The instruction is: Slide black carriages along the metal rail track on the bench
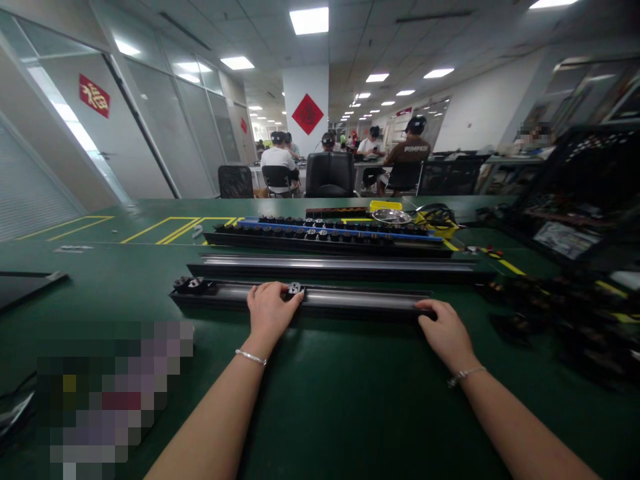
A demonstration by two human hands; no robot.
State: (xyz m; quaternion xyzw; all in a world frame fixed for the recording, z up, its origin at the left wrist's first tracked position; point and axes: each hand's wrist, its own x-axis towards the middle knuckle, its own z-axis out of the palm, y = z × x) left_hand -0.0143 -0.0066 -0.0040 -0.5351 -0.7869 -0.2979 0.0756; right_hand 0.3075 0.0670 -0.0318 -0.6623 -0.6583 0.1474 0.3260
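A long black channel-shaped rail [360, 303] lies crosswise in front of me. My left hand [273, 310] is closed around a small black part with a round silver face [295, 289], which sits in the rail's channel. The thumb is on its near side; the other fingers are partly hidden behind the rail. At the rail's right end, my right hand [445, 328] pinches the edge between thumb and fingers. More of these small parts [194, 285] sit together in the channel's left end.
Behind lies a second black rail [340, 265], then rails filled with several small parts and a blue strip [360, 230]. Dark parts [590, 333] are heaped on the right. A metal dish [392, 217] stands farther back. People sit at tables beyond a black chair [330, 175].
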